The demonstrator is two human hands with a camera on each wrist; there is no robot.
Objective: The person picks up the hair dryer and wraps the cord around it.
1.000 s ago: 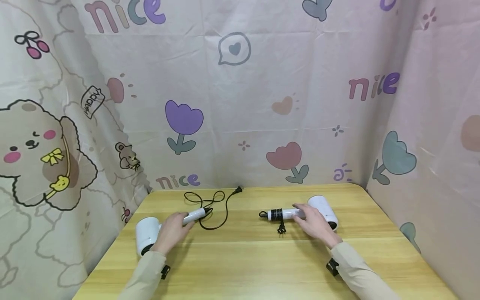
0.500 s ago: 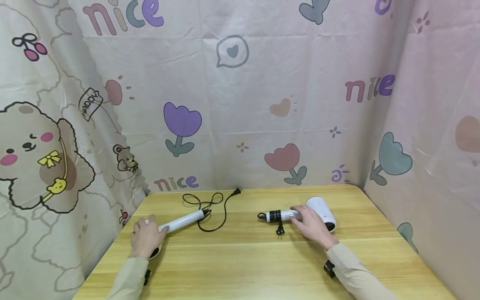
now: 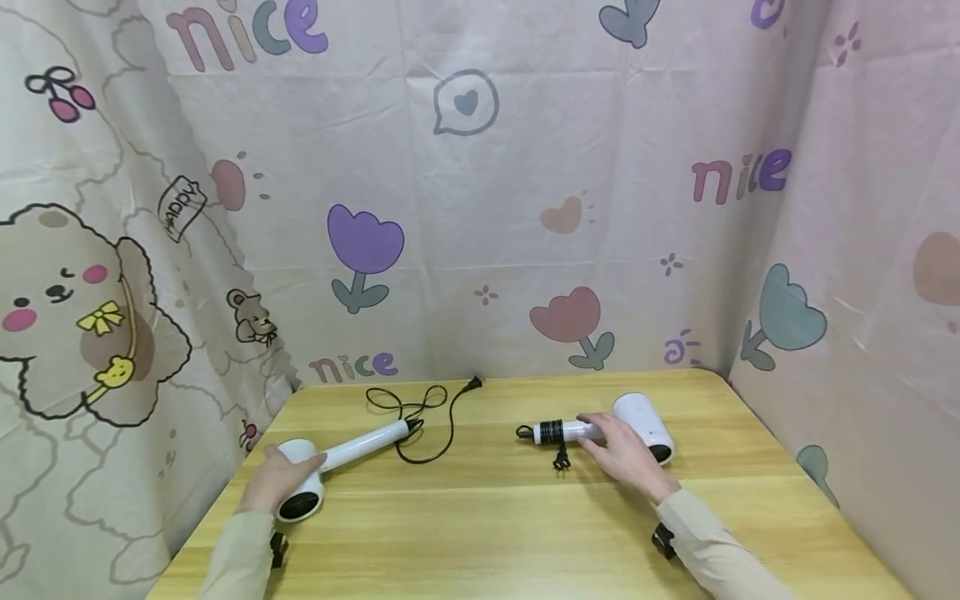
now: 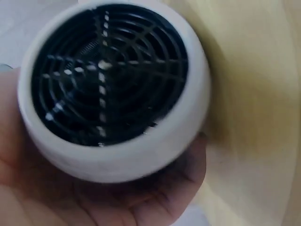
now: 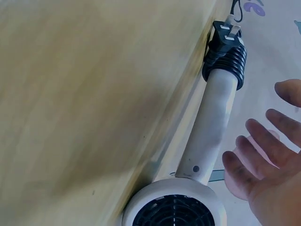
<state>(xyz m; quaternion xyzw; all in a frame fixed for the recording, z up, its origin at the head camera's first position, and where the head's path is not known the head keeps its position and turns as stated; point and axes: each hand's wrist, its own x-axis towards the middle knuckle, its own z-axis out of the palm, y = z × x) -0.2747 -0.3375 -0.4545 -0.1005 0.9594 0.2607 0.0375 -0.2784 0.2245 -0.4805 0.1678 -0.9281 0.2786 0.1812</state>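
On the left of the table lies a white hair dryer [image 3: 363, 446], its black grille facing the near side. My left hand [image 3: 276, 481] grips its barrel, the thumb near where the handle joins; in the left wrist view the palm and fingers wrap below the round grille [image 4: 108, 75]. A second white hair dryer [image 3: 643, 423] lies to the right, with its black cord [image 3: 552, 431] wound round the handle end. Over that handle hovers my right hand [image 3: 621, 454]. The right wrist view shows its fingers [image 5: 263, 146] spread and apart from the handle [image 5: 207, 125].
The left dryer's loose black cord [image 3: 452, 417] loops over the back of the wooden table [image 3: 480, 525], ending in a plug [image 3: 474, 383]. Another plug [image 3: 561, 460] hangs off the wound cord. A printed curtain [image 3: 480, 192] encloses the back and sides.
My left hand has moved from the left dryer's handle leftward to its barrel and now holds it. That dryer has turned slightly, its grille showing more. The right hand stays nearly still.
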